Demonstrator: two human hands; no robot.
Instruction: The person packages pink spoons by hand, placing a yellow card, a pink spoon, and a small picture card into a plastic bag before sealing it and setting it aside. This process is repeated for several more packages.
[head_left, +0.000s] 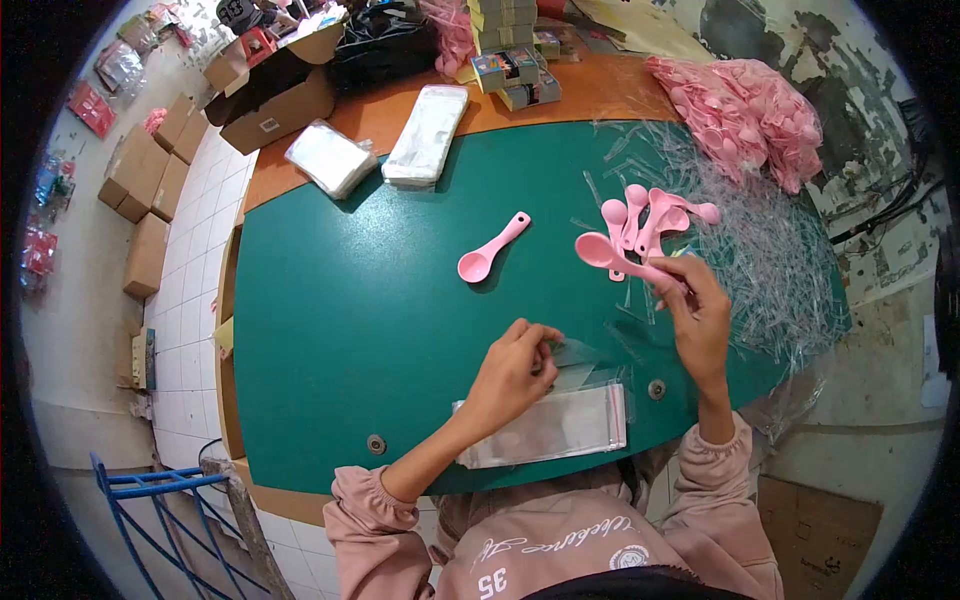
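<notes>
Green tabletop [350,310] underneath, the right hand [703,312] pinches a pink plastic spoon [600,251] by its handle — bowl pointing left — near a pile of pink spoons [654,210] on the right. The left hand [517,369] presses its fingertips together on a clear plastic bag [577,375], at the far edge of the near bag stack [550,430].

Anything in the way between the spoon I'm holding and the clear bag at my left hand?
Nothing visible stands between the pink spoon and the clear bag; the plastic heap lies to your right.
</notes>
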